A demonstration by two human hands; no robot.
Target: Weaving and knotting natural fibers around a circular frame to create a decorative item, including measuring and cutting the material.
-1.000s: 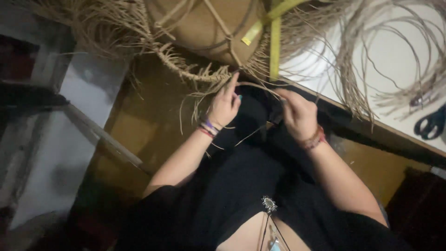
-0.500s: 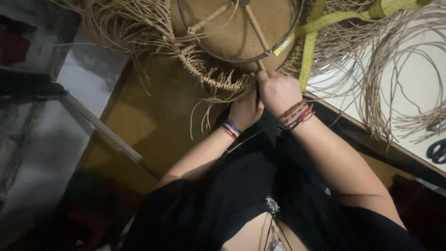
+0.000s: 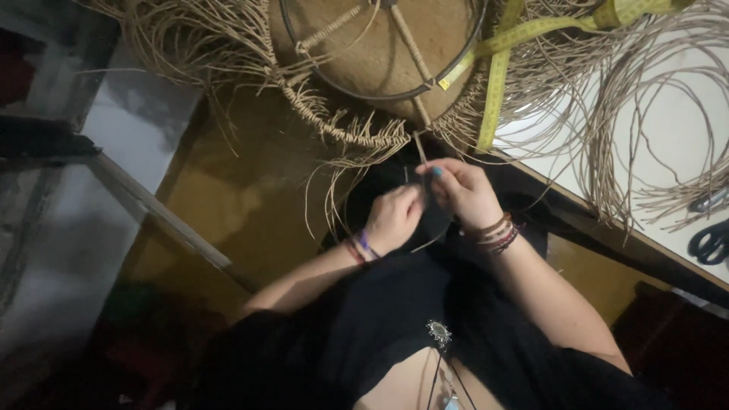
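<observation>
A round woven piece on a dark metal ring [image 3: 383, 95] hangs over the table edge, with a knotted fibre fringe [image 3: 345, 133] along its lower rim. My left hand [image 3: 395, 219] and my right hand [image 3: 459, 190] meet just below the ring, over my black-clad lap. Both pinch thin tan fibre strands [image 3: 420, 152] that run up to the rim. Fingers of my right hand are closed on a strand near a wrapped spoke. A yellow measuring tape [image 3: 497, 83] drapes across the ring and down the right side.
Loose coils of tan fibre [image 3: 645, 129] lie on the white table [image 3: 683, 114] at right. Black-handled scissors [image 3: 710, 243] rest near the table's right edge. A brown floor [image 3: 228, 205] and a slanted bar [image 3: 159, 216] lie at left.
Both hands have come down from the ring's rim and drawn together over my lap, pulling strands. The view has shifted a little so the ring sits higher.
</observation>
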